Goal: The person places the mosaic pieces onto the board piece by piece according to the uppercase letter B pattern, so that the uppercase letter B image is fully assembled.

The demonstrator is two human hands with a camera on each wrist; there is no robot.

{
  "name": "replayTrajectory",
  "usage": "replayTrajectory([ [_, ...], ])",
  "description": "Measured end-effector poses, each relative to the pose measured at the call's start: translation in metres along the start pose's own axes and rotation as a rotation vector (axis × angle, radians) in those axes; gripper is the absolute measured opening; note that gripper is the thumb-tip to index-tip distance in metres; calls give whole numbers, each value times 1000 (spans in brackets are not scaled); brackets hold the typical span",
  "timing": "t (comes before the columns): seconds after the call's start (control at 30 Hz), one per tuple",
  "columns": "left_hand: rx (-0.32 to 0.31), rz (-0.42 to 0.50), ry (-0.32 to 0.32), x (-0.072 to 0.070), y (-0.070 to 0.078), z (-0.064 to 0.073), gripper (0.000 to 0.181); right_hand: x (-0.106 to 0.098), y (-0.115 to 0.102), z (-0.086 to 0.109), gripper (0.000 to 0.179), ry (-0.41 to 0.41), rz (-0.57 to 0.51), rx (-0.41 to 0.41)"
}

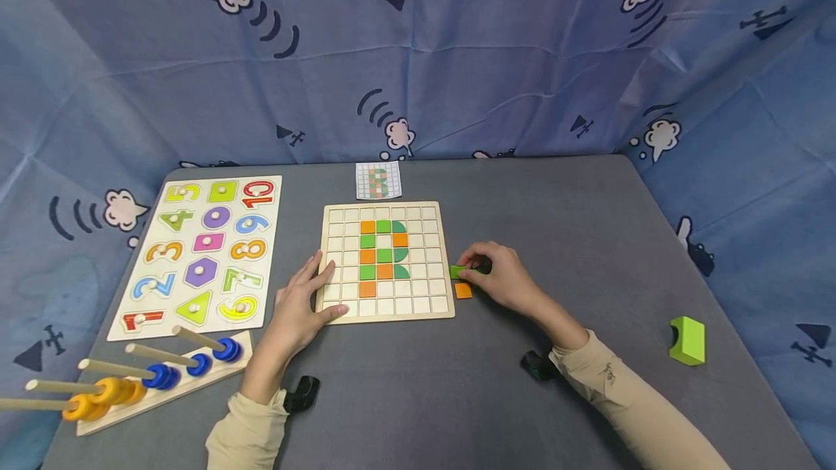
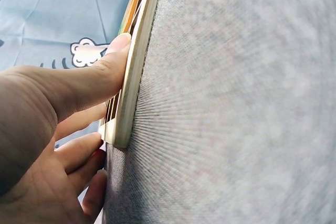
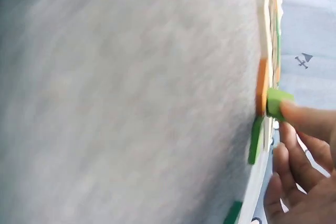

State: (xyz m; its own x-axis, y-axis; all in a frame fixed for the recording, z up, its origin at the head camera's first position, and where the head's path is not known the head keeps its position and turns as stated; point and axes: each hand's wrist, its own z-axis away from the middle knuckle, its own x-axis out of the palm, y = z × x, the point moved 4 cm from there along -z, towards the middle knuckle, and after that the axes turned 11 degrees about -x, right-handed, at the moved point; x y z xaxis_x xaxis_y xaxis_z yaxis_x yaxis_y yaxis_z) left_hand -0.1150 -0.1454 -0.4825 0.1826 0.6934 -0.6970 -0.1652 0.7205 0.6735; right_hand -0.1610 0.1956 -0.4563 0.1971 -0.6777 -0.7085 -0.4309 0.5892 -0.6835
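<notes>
A square wooden grid board (image 1: 424, 289) lies on the table, with orange, green and dark green tiles set in its middle columns. My left hand (image 1: 302, 310) rests over the board's left side, thumb at the near edge and fingers spread along the left edge. Just off the board's right edge, my right hand (image 1: 499, 278) pinches a green square tile (image 3: 278, 103) between thumb and fingertips. Beside it lies an orange tile (image 1: 463, 290). Another green tile (image 3: 255, 140) and a dark green piece (image 3: 233, 212) show in the right wrist view, partly hidden from the head camera by the hand.
A small pattern card (image 1: 378, 180) lies behind the board. To the left are a number-and-shape puzzle board (image 1: 196, 252) and a peg stand (image 1: 163, 386) with blue and yellow rings. A green arched block (image 1: 688, 341) stands far right. Patterned cloth (image 1: 457, 78) hangs behind the table.
</notes>
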Motion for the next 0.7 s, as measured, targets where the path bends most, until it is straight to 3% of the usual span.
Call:
replayTrajectory([
  [0.17, 5, -3, 4, 0, 0, 0, 87, 5, -11, -4, 9, 55, -63, -13],
  [0.47, -2, -2, 2, -1, 1, 0, 86, 38, -34, -20, 6, -5, -151, -43],
  [0.7, -1, -1, 3, -2, 3, 1, 86, 51, -46, -34, 4, -27, -193, -67],
])
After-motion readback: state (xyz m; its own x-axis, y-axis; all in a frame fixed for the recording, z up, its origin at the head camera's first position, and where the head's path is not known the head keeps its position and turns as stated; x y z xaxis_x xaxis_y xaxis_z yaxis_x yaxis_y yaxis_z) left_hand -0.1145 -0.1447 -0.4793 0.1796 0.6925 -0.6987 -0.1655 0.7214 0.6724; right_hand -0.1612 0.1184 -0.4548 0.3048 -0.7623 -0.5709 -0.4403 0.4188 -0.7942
